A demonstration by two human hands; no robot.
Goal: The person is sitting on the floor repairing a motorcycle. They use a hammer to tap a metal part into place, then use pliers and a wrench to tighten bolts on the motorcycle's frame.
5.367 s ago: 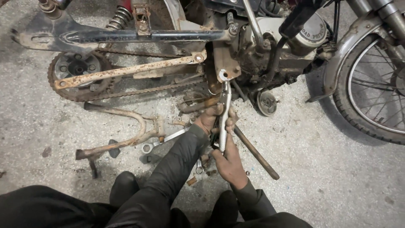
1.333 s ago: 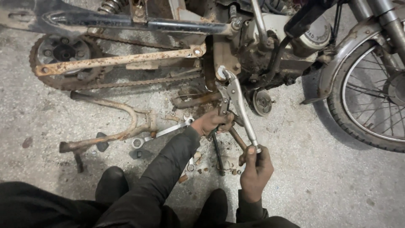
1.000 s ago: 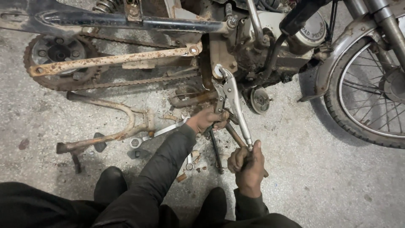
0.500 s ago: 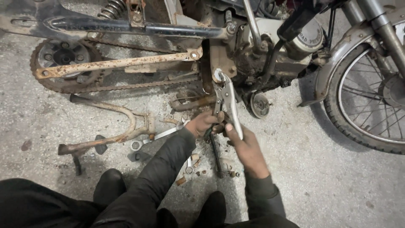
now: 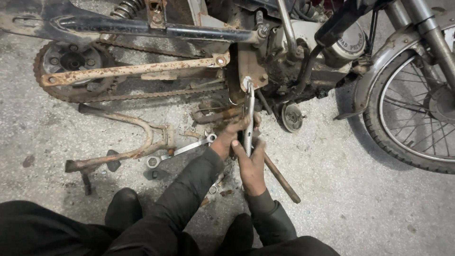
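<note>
A rusty motorcycle frame [image 5: 142, 29] lies on its side on the concrete. Silver locking pliers [image 5: 248, 106] stand nearly vertical, their jaws clamped on a part at the rusty bracket [image 5: 250, 66] under the engine. My right hand [image 5: 250, 159] is wrapped around the pliers' handles. Just left of it, my left hand [image 5: 227, 137] grips the pliers too, next to a rusty foot peg [image 5: 213, 114]. Both hands touch each other.
A rusty stand bracket [image 5: 128, 147] and a silver combination wrench [image 5: 182, 149] lie on the floor at the left. A rusty rod [image 5: 282, 179] lies under my right hand. The spoked wheel [image 5: 417, 109] is at the right, the sprocket and chain [image 5: 71, 66] at the left.
The pliers' handles have swung from tilted right to nearly vertical. My right hand moved up and left along them and now sits against my left hand.
</note>
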